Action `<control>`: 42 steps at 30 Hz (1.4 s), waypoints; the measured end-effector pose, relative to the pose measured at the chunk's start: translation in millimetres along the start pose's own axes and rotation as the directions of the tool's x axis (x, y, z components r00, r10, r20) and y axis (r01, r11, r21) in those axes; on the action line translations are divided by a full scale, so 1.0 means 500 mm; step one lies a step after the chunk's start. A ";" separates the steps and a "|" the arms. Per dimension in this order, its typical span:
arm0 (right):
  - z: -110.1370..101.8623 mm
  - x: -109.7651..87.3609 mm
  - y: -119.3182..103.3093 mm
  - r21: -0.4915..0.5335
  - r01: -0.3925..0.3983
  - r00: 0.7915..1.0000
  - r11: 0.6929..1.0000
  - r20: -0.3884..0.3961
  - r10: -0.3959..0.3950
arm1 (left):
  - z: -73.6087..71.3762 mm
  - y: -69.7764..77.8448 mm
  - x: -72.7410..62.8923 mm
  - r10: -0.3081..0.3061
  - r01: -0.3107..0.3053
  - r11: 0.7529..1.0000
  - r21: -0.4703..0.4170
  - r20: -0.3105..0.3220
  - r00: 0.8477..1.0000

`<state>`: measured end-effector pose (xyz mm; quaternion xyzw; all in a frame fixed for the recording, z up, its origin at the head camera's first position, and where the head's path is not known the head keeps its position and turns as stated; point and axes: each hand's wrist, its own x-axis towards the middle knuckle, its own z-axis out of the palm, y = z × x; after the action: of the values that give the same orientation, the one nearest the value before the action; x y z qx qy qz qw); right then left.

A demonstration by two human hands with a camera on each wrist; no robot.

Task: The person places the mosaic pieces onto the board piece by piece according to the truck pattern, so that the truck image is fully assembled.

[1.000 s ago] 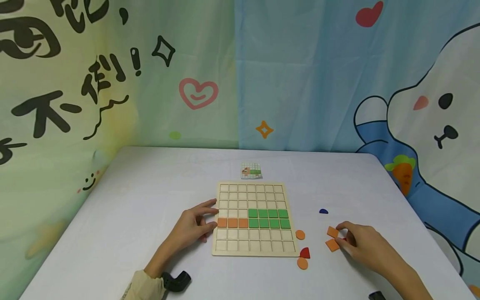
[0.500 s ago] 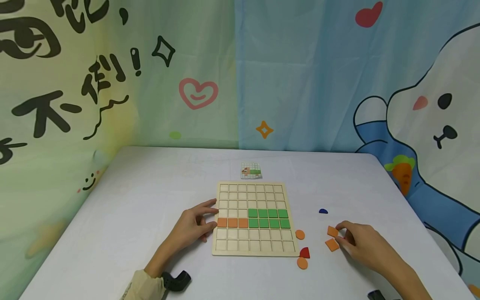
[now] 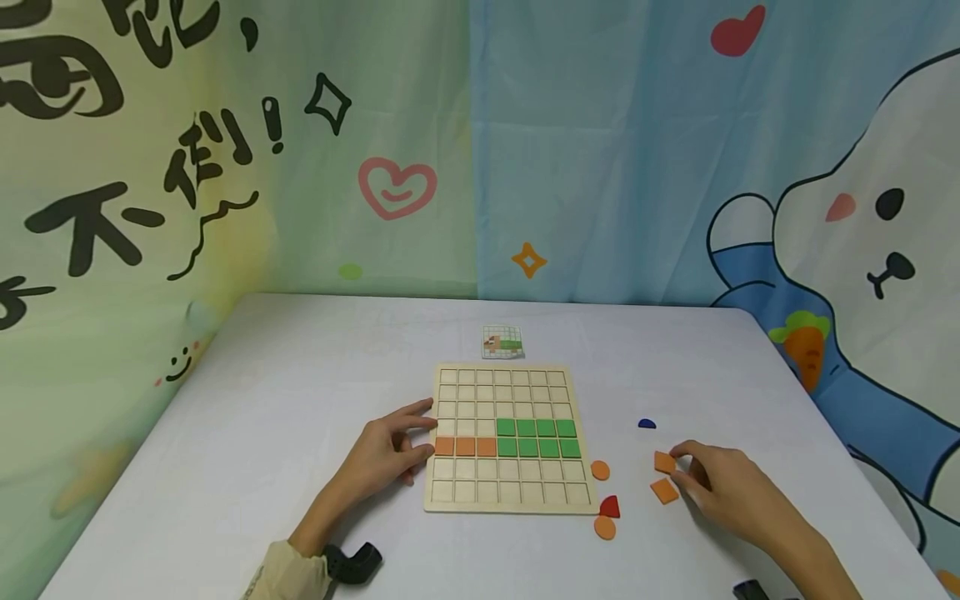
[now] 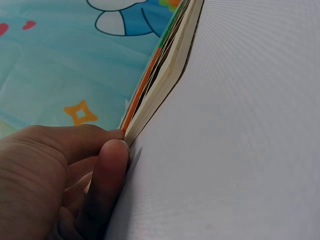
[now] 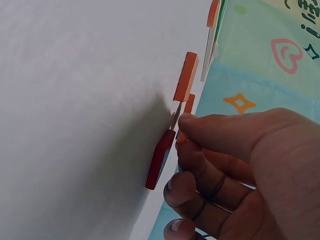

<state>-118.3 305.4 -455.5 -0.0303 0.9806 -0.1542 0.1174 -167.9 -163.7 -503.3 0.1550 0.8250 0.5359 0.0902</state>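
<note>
My left hand point(image 3: 390, 446) rests against the left edge of a wooden grid board point(image 3: 510, 495), its fingertips spread along that edge. In the left wrist view the fingers point(image 4: 111, 160) meet the board's side point(image 4: 165, 82). Orange squares point(image 3: 466, 447) and two rows of green squares point(image 3: 536, 437) lie in the grid. To the board's right, my right hand point(image 3: 723, 492) pinches an orange square tile point(image 3: 663, 462) between thumb and index finger. A second orange square tile point(image 3: 664, 491) lies just beside it. A dark red piece point(image 5: 160, 160) sits by the fingertips in the right wrist view; the hand hides it from the head view.
A small picture card point(image 3: 502, 342) lies behind the board. Off its right side are orange discs point(image 3: 600, 470), a red wedge point(image 3: 611, 506) and a dark blue half disc point(image 3: 647, 423). A black wrist device point(image 3: 352, 563) is by the left sleeve. A printed curtain point(image 3: 600, 167) hangs behind the table.
The right hand keeps its pinch on the orange square tile and has shifted only very slightly; the red bit that showed behind its thumb is now hidden. The left hand stays put.
</note>
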 end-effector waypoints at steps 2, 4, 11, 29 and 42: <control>-0.001 0.001 -0.002 0.002 -0.003 1.000 1.000 0.001 0.003 | 0.000 0.000 0.000 0.000 0.000 1.000 -0.002 0.000 1.000; -0.002 0.002 -0.006 0.003 -0.004 1.000 1.000 0.000 0.004 | 0.000 0.000 0.000 0.000 0.000 1.000 -0.003 0.000 1.000; -0.006 0.003 -0.026 0.000 0.017 1.000 1.000 -0.018 -0.017 | 0.001 0.001 0.000 -0.011 0.011 1.000 0.008 -0.005 1.000; 0.010 0.019 -0.095 0.017 0.090 0.994 0.996 -0.069 -0.088 | 0.000 -0.002 0.001 -0.004 0.004 1.000 0.016 -0.005 1.000; 0.017 0.034 -0.137 0.012 0.197 0.974 0.980 -0.117 -0.195 | 0.001 -0.001 0.002 -0.010 0.011 1.000 0.014 -0.008 1.000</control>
<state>-131.0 236.3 -446.0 -0.1166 0.9760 -0.1781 0.0452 -168.9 -163.3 -503.9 0.1492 0.8298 0.5303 0.0887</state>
